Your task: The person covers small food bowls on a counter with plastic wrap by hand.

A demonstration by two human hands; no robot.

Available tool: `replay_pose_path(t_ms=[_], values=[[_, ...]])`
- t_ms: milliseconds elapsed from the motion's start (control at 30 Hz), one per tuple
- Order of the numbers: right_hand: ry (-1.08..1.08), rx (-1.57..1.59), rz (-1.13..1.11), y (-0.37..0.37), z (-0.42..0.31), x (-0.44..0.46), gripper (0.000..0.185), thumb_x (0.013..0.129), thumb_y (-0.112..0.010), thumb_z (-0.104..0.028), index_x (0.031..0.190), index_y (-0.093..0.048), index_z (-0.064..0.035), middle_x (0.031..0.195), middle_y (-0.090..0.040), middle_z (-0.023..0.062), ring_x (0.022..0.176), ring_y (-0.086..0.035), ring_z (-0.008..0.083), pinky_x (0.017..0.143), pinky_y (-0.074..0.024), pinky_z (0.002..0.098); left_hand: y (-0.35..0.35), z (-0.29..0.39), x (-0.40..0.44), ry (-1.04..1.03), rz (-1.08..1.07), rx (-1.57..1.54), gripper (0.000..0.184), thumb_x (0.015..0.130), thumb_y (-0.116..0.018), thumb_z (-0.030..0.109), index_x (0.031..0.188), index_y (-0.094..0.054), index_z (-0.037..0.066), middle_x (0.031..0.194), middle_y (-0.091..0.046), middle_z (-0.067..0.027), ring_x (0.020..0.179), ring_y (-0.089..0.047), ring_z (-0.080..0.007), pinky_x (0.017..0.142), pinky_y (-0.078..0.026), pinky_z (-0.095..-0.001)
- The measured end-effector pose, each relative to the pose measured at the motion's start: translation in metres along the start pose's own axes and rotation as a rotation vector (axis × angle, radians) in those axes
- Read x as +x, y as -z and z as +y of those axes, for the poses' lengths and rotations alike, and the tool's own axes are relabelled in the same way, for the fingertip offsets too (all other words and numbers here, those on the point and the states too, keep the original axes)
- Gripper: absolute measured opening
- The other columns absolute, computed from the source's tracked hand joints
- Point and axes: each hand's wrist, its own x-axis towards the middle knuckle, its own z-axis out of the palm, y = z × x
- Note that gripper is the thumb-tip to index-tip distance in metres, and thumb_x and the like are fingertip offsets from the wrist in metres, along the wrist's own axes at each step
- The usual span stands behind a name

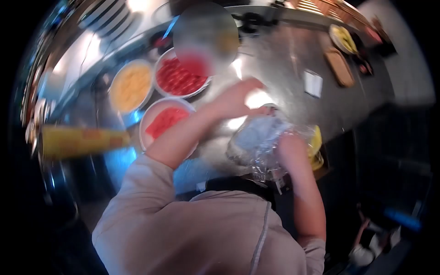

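My left hand (238,98) is over the steel counter (284,59), its fingers and thumb curved and apart, close to the upper edge of a clear plastic bag (256,142). Inside the bag's opening is my right hand (293,142), with its fingers hidden by the crinkled plastic. Something pale sits in the bag, too blurred to name. Under my left forearm stands a white bowl (145,114) of red cut pieces. Behind it are a bowl of small red pieces (176,78) and a bowl of pale yellow pieces (133,87).
A yellow object (317,146) lies just right of the bag. Farther right are a white card (313,83), a brown tray (339,68) and a dish of yellow food (343,39). At left is a yellow packet-like shape (82,142). Another person (366,250) shows at lower right.
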Motion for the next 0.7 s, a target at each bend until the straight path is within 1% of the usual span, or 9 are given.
replay_pose_path(t_ms=[100, 133, 233, 400, 467, 500, 600, 667, 700], values=[[0.030, 0.133, -0.082, 0.016, 0.001, -0.004, 0.019, 0.077, -0.063, -0.009, 0.091, -0.069, 0.0016, 0.096, -0.067, 0.0225, 0.086, -0.067, 0.0371, 0.078, -0.0535, 0.0449, -0.045, 0.042, -0.037, -0.286, -0.095, 0.000, 0.085, 0.074, -0.077, 0.048, 0.140, -0.044, 0.007, 0.143, -0.039, -0.0270, 0.134, -0.038, -0.0413, 0.112, -0.031, -0.0486], [0.040, 0.132, -0.192, 0.017, 0.015, -0.002, 0.021, 0.076, -0.064, -0.010, 0.092, -0.068, 0.0021, 0.094, -0.067, 0.0233, 0.087, -0.067, 0.0382, 0.079, -0.0532, 0.0457, -0.059, 0.047, -0.033, -0.257, -0.087, -0.001, 0.085, 0.074, -0.077, 0.048, 0.140, -0.044, 0.007, 0.143, -0.039, -0.0270, 0.134, -0.038, -0.0413, 0.112, -0.031, -0.0486], [0.127, 0.230, -0.076, -0.003, 0.045, 0.004, 0.024, 0.074, -0.065, -0.006, 0.096, -0.068, 0.0026, 0.092, -0.067, 0.0246, 0.087, -0.067, 0.0390, 0.077, -0.0528, 0.0467, -0.098, 0.051, -0.028, -0.175, -0.027, -0.045, 0.097, 0.068, -0.080, 0.041, 0.146, -0.034, 0.007, 0.143, -0.036, -0.0274, 0.133, -0.039, -0.0420, 0.112, -0.030, -0.0495], [0.142, 0.209, -0.063, -0.009, 0.060, 0.001, 0.026, 0.073, -0.064, 0.000, 0.099, -0.069, -0.0011, 0.094, -0.067, 0.0240, 0.089, -0.066, 0.0386, 0.076, -0.0525, 0.0464, -0.115, 0.057, -0.029, -0.085, 0.006, -0.008, 0.083, 0.069, -0.073, 0.026, 0.142, -0.040, 0.005, 0.136, -0.045, -0.0256, 0.128, -0.044, -0.0414, 0.110, -0.034, -0.0471], [0.305, 0.310, -0.043, -0.009, 0.077, 0.001, 0.026, 0.075, -0.061, 0.001, 0.099, -0.069, -0.0044, 0.098, -0.067, 0.0233, 0.092, -0.065, 0.0374, 0.078, -0.0529, 0.0454, -0.118, 0.060, -0.024, -0.055, -0.020, 0.037, 0.078, 0.069, -0.070, 0.022, 0.140, -0.044, 0.004, 0.134, -0.049, -0.0246, 0.125, -0.047, -0.0407, 0.109, -0.036, -0.0457], [0.304, 0.317, -0.031, -0.006, 0.084, -0.001, 0.026, 0.075, -0.061, 0.001, 0.099, -0.069, -0.0044, 0.098, -0.067, 0.0233, 0.092, -0.065, 0.0374, 0.078, -0.0529, 0.0454, -0.120, 0.060, -0.022, 0.079, -0.024, 0.077, 0.073, 0.070, -0.068, 0.020, 0.137, -0.047, 0.003, 0.130, -0.052, -0.0239, 0.123, -0.049, -0.0398, 0.106, -0.039, -0.0445], [0.452, 0.507, 0.128, 0.000, 0.117, -0.003, 0.024, 0.078, -0.061, 0.002, 0.099, -0.068, -0.0049, 0.096, -0.067, 0.0181, 0.092, -0.067, 0.0300, 0.075, -0.0546, 0.0394, -0.125, 0.057, -0.006, 0.270, -0.015, 0.210, 0.063, 0.071, -0.066, 0.019, 0.130, -0.053, 0.001, 0.125, -0.057, -0.0230, 0.117, -0.054, -0.0380, 0.100, -0.045, -0.0424], [0.474, 1.040, 0.192, 0.002, 0.135, 0.001, 0.015, 0.083, -0.061, 0.002, 0.097, -0.066, -0.0017, 0.090, -0.066, 0.0084, 0.087, -0.066, 0.0220, 0.069, -0.0542, 0.0330, -0.125, 0.059, -0.006, 0.312, -0.020, 0.271, 0.053, 0.074, -0.063, 0.019, 0.124, -0.055, 0.002, 0.120, -0.059, -0.0220, 0.113, -0.056, -0.0379, 0.096, -0.046, -0.0445], [0.426, 1.262, 0.159, -0.007, 0.145, 0.009, 0.012, 0.086, -0.061, 0.001, 0.097, -0.063, -0.0022, 0.087, -0.064, 0.0011, 0.076, -0.061, 0.0118, 0.059, -0.0482, 0.0253, -0.126, 0.058, -0.007, 0.295, -0.039, 0.280, 0.053, 0.074, -0.063, 0.019, 0.124, -0.055, 0.002, 0.120, -0.059, -0.0220, 0.113, -0.056, -0.0379, 0.096, -0.046, -0.0445]])
